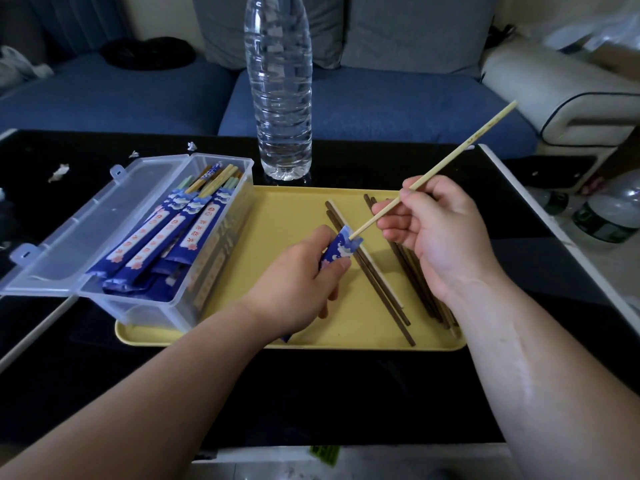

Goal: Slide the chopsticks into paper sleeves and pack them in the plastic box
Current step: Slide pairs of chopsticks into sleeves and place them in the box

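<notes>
Left hand (294,282) gripping blue wave-printed sleeve (341,247), pale chopstick (450,156) tip inside

a pale chopstick (433,171) slants up to the right, pinched by the right hand (440,223), its lower tip at the mouth of a blue sleeve (341,249) (white wave print) that the left hand (301,275) grips. dark chopsticks (373,278) lie loose in two slanted bunches on the tray (287,216). the clear box (138,311) stands on the tray's left end, lid open to the left, holding sleeved pairs (162,237) with their tops poking out.
</notes>
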